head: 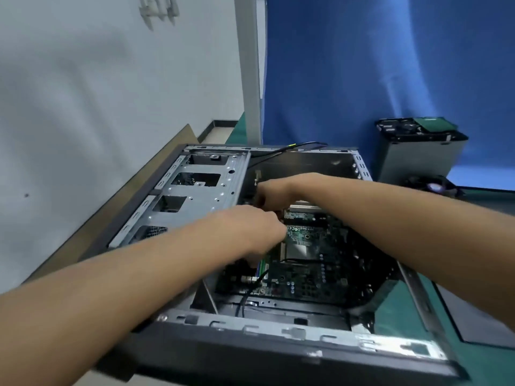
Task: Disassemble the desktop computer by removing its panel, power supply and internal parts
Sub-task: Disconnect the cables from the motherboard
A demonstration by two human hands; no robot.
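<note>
The open desktop case (278, 335) lies on its side on a green table, its panel off. Inside it sits the green motherboard (306, 263), with a silver drive cage (200, 196) at the left. My left hand (250, 229) reaches in over the board's left edge with its fingers curled down. My right hand (276, 190) is just beyond it, fingers bent at the same spot near the cage. What the fingers hold is hidden and blurred. A black cable (250, 291) runs from the board toward the front rim.
A removed power supply (418, 157) stands at the back right with a green drive on top of it. A dark flat panel (473, 316) lies on the table to the right of the case. A white wall and a brown board are at the left, a blue backdrop behind.
</note>
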